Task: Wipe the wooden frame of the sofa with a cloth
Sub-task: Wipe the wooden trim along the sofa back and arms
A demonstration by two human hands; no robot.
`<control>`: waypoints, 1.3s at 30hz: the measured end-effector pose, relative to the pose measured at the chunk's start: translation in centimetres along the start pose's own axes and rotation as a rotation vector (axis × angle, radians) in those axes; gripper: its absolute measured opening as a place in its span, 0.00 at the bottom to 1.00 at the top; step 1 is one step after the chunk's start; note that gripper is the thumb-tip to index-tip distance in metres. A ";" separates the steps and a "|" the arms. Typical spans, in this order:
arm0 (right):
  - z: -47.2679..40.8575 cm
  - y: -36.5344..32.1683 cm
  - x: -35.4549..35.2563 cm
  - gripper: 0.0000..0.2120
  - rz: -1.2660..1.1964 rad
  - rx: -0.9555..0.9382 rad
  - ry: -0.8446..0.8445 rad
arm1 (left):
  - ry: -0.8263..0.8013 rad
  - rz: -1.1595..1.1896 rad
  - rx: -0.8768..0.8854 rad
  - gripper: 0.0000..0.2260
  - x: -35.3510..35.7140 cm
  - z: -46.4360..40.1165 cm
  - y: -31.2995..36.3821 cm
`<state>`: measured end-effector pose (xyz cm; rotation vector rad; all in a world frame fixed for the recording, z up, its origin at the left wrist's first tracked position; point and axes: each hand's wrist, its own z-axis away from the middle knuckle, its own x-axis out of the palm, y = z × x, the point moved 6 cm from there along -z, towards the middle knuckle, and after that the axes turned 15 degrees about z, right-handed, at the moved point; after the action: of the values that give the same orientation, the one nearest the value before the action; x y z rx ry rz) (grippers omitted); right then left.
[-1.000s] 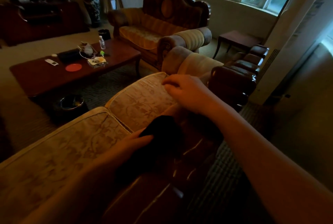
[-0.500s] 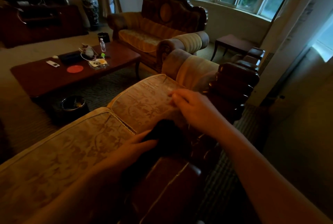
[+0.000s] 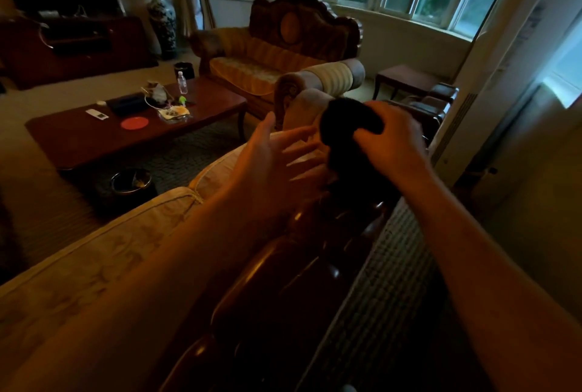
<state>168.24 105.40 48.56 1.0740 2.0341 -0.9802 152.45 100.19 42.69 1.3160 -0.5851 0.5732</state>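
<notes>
We hold the dark cloth (image 3: 348, 127) bunched in our right hand (image 3: 390, 136), left hand (image 3: 274, 155) spread wide and empty, above the sofa's wooden frame (image 3: 283, 291), so most wiping looks undone.

The cloth (image 3: 348, 122) is showing black, the sofa frame (image 3: 283, 291) gleaming dark reddish-brown, its cushions (image 3: 94, 265) wearing pale beige damask; a red disc (image 3: 134, 123) is lying on the counter (image 3: 94, 139).

Nothing readable here honestly, the room's too dim. The water bottle (image 3: 182, 82) label and the papers on the coffee table (image 3: 94, 136) are just blurs.
</notes>
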 end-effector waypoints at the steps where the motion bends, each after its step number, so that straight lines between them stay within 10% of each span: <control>1: 0.0 1.1 -0.6 0.18 0.095 -0.004 0.041 | 0.036 -0.083 0.016 0.23 -0.4 0.1 0.1; 10: 10.2 -5.2 5.1 0.19 0.305 -0.584 -0.153 | 0.453 -0.249 0.050 0.15 -4.8 0.6 -2.1; 17: 2.5 -0.3 4.6 0.16 0.251 -0.230 -0.172 | 0.519 -0.411 -0.014 0.16 -4.8 1.0 -3.8; 23: 12.3 -5.8 4.5 0.17 0.156 -0.555 -0.113 | 0.499 -0.666 0.192 0.12 -5.8 0.6 -3.5; 32: 3.2 -2.2 4.9 0.14 0.137 -0.205 -0.222 | 0.435 -0.647 0.161 0.03 -6.1 0.5 -4.7; 39: 9.1 -4.9 5.1 0.13 0.163 -0.513 -0.120 | 0.390 -0.831 0.197 0.08 -6.2 0.2 -4.4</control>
<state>163.26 97.93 41.29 0.8597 1.9148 -0.3926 150.95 98.90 35.34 1.4394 0.3543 0.1790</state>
